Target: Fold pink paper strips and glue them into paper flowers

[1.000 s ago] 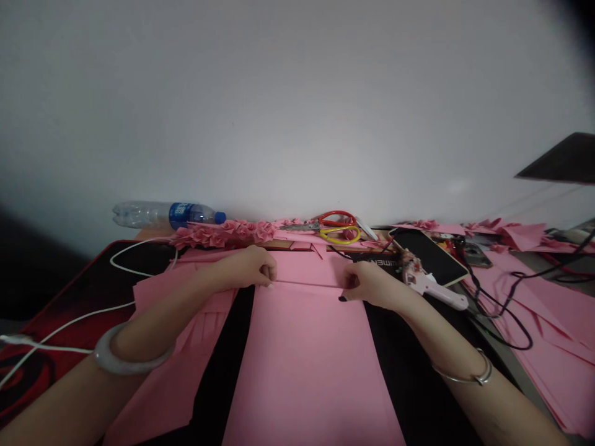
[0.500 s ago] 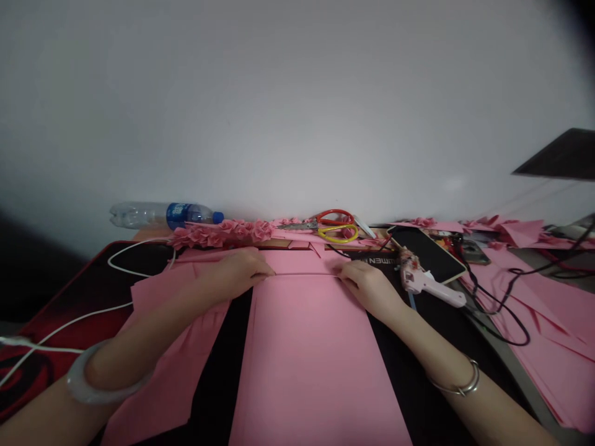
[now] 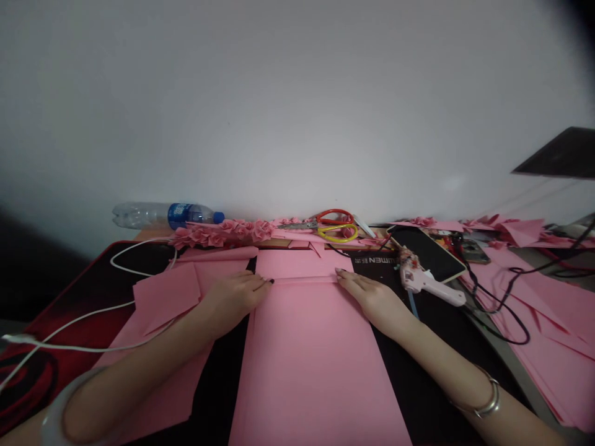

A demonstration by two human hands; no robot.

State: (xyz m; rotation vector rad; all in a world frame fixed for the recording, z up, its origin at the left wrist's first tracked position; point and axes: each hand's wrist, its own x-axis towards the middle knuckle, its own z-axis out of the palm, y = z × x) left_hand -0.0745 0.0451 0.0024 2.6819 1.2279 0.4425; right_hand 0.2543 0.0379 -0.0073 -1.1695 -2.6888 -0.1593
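Note:
A long pink paper sheet (image 3: 316, 365) lies lengthwise in front of me, with a narrow folded or rolled strip (image 3: 304, 280) crossing it near its far end. My left hand (image 3: 239, 294) rests at the left end of that strip, its fingers stretched toward the paper's edge. At the right end, my right hand (image 3: 369, 294) lies with extended fingers on the strip. Neither hand wraps round anything that I can see. More pink sheets (image 3: 167, 297) lie under and beside my left forearm.
Along the wall lie a plastic bottle (image 3: 153, 216), pink paper flowers (image 3: 223, 233) and scissors (image 3: 337, 231). A phone (image 3: 427, 251) and a glue gun (image 3: 430, 284) are at right, near black cables and stacked pink paper (image 3: 543, 310). White cables (image 3: 83, 350) cross the left side.
Both hands have moved slightly toward me, and their fingers have flattened out. The crosswise strip has come nearer too and looks wider. My left forearm has shifted lower.

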